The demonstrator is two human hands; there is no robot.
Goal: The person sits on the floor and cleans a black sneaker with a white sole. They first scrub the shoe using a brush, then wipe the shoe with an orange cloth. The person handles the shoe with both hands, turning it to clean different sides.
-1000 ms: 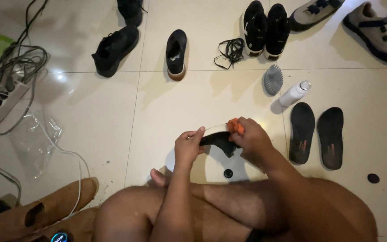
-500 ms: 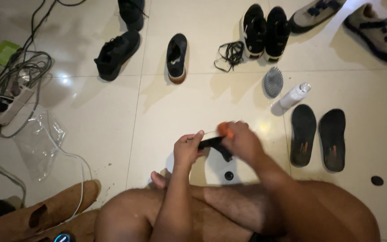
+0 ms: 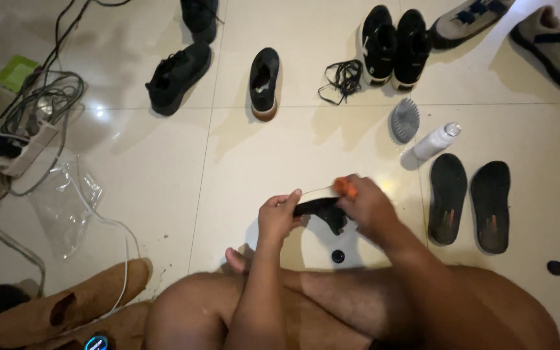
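while the person is sitting cross-legged on the pale tiled floor, a small black cloth piece is hanging between both hands just above the floor, in front of the knees. the left hand is pinching one end of it with closed fingers; the right hand is closing around the other end and is also gripping a small orange tool, blurred, kind unclear. a thin pale line is running between the two hands above the cloth, possibly a thread; too fine to confirm. judgement: the piece is sagging and folding, so it is likely handling as light, soft and limp, not fragile; holding it at both ends, as now, is keeping it taut. a small dark cap is lying just below it. further right, two black insoles are lying side by side, with a white bottle and a grey brush above them. black laces and several dark shoes are lying well apart beyond.
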